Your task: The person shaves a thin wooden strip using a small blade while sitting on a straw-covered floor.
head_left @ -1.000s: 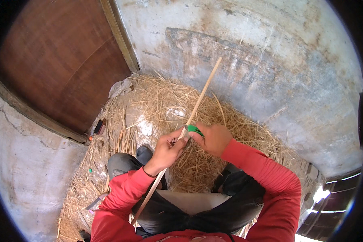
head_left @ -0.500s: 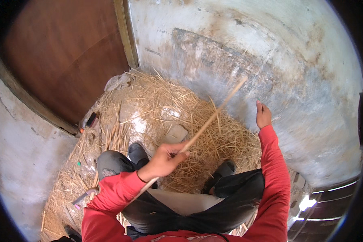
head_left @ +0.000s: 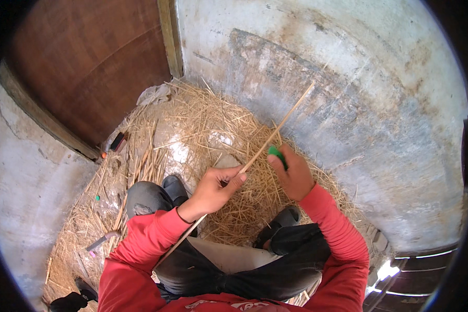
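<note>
My left hand (head_left: 218, 188) grips a long, thin, straw-coloured stick (head_left: 280, 126) between thumb and fingers. It slants from beside my left forearm up to the far right, its upper end near the wall. Held in my right hand (head_left: 296, 177) is a small green object (head_left: 277, 155), mostly hidden by the fingers, so its kind is unclear. The green object is close beside the stick, a little beyond my left hand; whether the two touch, I cannot tell.
Loose straw-like shavings (head_left: 255, 203) cover the floor around my feet. Several long sticks (head_left: 146, 161) lie left of them. A knife (head_left: 103, 241) lies at the left, and a dark box-like thing (head_left: 118, 141) sits by the brown door (head_left: 88, 62). A stained wall (head_left: 379, 130) rises ahead.
My right hand has swung left and inward from near the wall to the stick, bringing the green object into clear sight. My left hand keeps its grip, with the stick shifted slightly.
</note>
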A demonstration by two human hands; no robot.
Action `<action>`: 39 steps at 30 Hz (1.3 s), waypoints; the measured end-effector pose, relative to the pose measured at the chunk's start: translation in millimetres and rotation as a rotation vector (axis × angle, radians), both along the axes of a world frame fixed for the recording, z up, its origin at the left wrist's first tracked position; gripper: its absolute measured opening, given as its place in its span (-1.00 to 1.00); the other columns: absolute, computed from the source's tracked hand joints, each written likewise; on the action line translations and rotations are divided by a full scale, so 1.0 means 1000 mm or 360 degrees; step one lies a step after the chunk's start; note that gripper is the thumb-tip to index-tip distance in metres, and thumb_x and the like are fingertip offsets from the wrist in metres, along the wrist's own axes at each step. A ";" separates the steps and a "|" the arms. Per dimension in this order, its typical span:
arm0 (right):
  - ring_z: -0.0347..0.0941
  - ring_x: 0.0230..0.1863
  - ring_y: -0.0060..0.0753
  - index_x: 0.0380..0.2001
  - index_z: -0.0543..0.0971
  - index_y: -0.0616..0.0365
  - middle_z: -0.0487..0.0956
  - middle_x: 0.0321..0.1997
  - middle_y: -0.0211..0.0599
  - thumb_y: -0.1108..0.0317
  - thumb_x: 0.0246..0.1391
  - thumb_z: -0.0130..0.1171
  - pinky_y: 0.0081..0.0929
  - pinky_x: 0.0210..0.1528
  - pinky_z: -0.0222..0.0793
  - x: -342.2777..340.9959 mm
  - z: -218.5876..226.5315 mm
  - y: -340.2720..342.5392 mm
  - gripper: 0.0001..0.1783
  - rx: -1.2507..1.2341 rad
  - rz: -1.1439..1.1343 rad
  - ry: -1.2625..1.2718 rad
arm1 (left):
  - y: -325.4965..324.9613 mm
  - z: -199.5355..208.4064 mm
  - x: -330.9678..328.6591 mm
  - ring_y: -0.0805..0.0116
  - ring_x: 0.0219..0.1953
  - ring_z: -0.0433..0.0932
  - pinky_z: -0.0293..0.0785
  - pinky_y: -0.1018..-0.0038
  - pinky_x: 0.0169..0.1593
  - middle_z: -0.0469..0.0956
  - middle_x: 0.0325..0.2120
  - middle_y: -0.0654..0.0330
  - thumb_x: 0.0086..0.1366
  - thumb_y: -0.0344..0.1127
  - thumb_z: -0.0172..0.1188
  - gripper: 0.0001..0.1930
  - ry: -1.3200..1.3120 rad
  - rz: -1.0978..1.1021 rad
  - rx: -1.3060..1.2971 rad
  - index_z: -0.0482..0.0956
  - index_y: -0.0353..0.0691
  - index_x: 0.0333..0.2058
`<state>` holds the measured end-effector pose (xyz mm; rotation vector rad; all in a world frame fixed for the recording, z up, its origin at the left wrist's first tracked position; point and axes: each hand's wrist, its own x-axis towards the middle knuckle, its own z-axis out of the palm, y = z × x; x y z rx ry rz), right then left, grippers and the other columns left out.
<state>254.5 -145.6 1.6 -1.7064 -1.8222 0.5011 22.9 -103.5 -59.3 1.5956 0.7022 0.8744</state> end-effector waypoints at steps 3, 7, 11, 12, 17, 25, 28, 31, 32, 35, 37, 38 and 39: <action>0.50 -0.49 0.26 -0.23 0.45 0.19 0.51 -0.52 0.06 0.01 0.36 0.05 -0.01 -0.41 0.36 -0.018 -0.008 -0.008 -0.60 -0.0109 0.0146 0.0018 | 0.002 -0.001 0.002 0.61 -0.36 0.47 0.48 0.49 -0.23 0.65 -0.46 0.14 0.42 -0.24 0.22 -0.62 0.0041 -0.0024 0.0032 0.58 -0.39 0.07; 0.50 -0.46 0.23 -0.24 0.47 0.23 0.49 -0.52 0.12 0.01 0.38 0.00 0.00 -0.38 0.35 -0.023 -0.021 -0.005 -0.57 -0.0121 0.0121 -0.0021 | -0.003 0.029 -0.003 0.57 -0.37 0.51 0.50 0.45 -0.24 0.68 -0.44 0.00 0.40 -0.28 0.21 -0.66 0.0408 -0.0017 -0.0092 0.60 -0.40 0.04; 0.48 -0.54 0.15 -0.22 0.49 0.26 0.48 -0.54 0.16 0.07 0.41 -0.04 -0.03 -0.44 0.32 0.039 -0.032 0.031 -0.60 0.0091 -0.0211 -0.0114 | -0.012 0.021 -0.009 0.49 -0.38 0.57 0.52 0.42 -0.24 0.67 -0.39 -0.13 0.38 -0.31 0.21 -0.68 0.0419 -0.0058 -0.0039 0.61 -0.39 0.01; 0.49 -0.53 0.15 -0.21 0.49 0.26 0.48 -0.53 0.16 0.06 0.41 -0.05 -0.02 -0.43 0.33 0.054 -0.029 0.038 -0.59 0.0061 -0.0261 -0.0094 | -0.013 0.020 -0.011 0.46 -0.38 0.60 0.53 0.41 -0.23 0.67 -0.37 -0.17 0.37 -0.31 0.22 -0.68 0.0411 -0.0095 -0.0078 0.62 -0.39 0.01; 0.53 -0.37 0.29 -0.14 0.51 0.26 0.55 -0.47 0.18 -0.06 0.39 -0.07 0.08 -0.30 0.39 -0.021 -0.036 -0.005 -0.49 -0.0184 0.0194 -0.0028 | -0.008 0.023 -0.009 0.30 -0.30 0.70 0.55 0.37 -0.16 0.66 -0.27 -0.23 0.35 -0.33 0.20 -0.68 0.0478 -0.0026 -0.0007 0.62 -0.37 0.01; 0.51 -0.47 0.25 -0.12 0.53 0.18 0.53 -0.56 0.07 -0.03 0.38 -0.03 0.07 -0.38 0.39 -0.010 -0.030 0.011 -0.56 -0.0140 0.0301 -0.0147 | -0.001 0.024 -0.009 0.26 -0.61 0.52 0.44 0.32 -0.42 0.51 -0.54 -0.23 0.34 -0.31 0.19 -0.66 0.0585 0.0068 0.0158 0.62 -0.32 0.03; 0.51 -0.44 0.26 -0.11 0.55 0.18 0.55 -0.50 0.09 -0.01 0.39 -0.05 0.03 -0.34 0.43 -0.007 -0.033 0.015 -0.56 0.0040 0.0201 -0.0211 | 0.001 0.027 -0.006 0.29 -0.67 0.42 0.40 0.30 -0.47 0.43 -0.62 -0.17 0.34 -0.30 0.19 -0.68 0.0432 0.0104 0.0215 0.63 -0.29 0.01; 0.55 -0.32 0.23 -0.14 0.57 0.28 0.60 -0.36 0.15 -0.04 0.40 -0.09 -0.04 -0.22 0.47 0.065 -0.053 0.049 -0.46 0.0295 -0.0236 -0.0166 | -0.005 0.017 -0.017 0.53 -0.54 0.40 0.40 0.44 -0.43 0.53 -0.57 0.03 0.39 -0.32 0.18 -0.71 0.0523 -0.0082 0.0262 0.63 -0.31 0.01; 0.57 -0.24 0.23 -0.16 0.58 0.34 0.62 -0.29 0.15 -0.07 0.40 -0.11 -0.06 -0.16 0.48 0.095 -0.043 0.064 -0.41 0.0140 -0.0542 0.0077 | -0.018 0.020 -0.023 0.55 -0.49 0.45 0.41 0.43 -0.40 0.58 -0.54 0.01 0.38 -0.32 0.20 -0.71 0.0487 -0.0117 0.0166 0.63 -0.31 0.01; 0.53 -0.30 0.09 -0.29 0.59 0.35 0.59 -0.38 0.08 -0.11 0.40 -0.14 -0.04 -0.12 0.43 0.205 -0.067 0.055 -0.35 0.0207 -0.1002 -0.0005 | -0.031 0.036 -0.021 0.59 -0.46 0.45 0.41 0.46 -0.40 0.61 -0.52 0.05 0.38 -0.33 0.21 -0.71 0.0570 -0.0318 0.0091 0.64 -0.31 0.01; 0.48 -0.40 -0.07 -0.35 0.58 0.32 0.56 -0.45 -0.02 -0.11 0.41 -0.15 -0.10 -0.18 0.41 0.267 -0.084 0.032 -0.36 0.0279 -0.1234 -0.0056 | -0.029 0.019 -0.015 0.68 -0.54 0.32 0.29 0.55 -0.49 0.45 -0.63 0.26 0.38 -0.32 0.23 -0.71 0.0391 -0.0276 0.0189 0.65 -0.33 0.00; 0.45 -0.44 -0.17 -0.40 0.57 0.31 0.54 -0.49 -0.08 -0.10 0.41 -0.15 -0.14 -0.22 0.40 0.274 -0.088 0.024 -0.36 0.0294 -0.1331 -0.0065 | -0.026 0.025 -0.016 0.70 -0.55 0.29 0.25 0.57 -0.51 0.40 -0.64 0.29 0.39 -0.31 0.23 -0.71 0.0408 -0.0265 0.0113 0.65 -0.34 0.00; 0.42 -0.47 -0.23 -0.43 0.54 0.28 0.51 -0.51 -0.14 -0.08 0.41 -0.13 -0.19 -0.25 0.38 0.264 -0.087 0.020 -0.39 0.0266 -0.1316 0.0083 | -0.023 0.031 -0.019 0.71 -0.57 0.26 0.22 0.59 -0.52 0.35 -0.65 0.32 0.39 -0.31 0.23 -0.71 0.0432 -0.0234 0.0031 0.65 -0.35 -0.01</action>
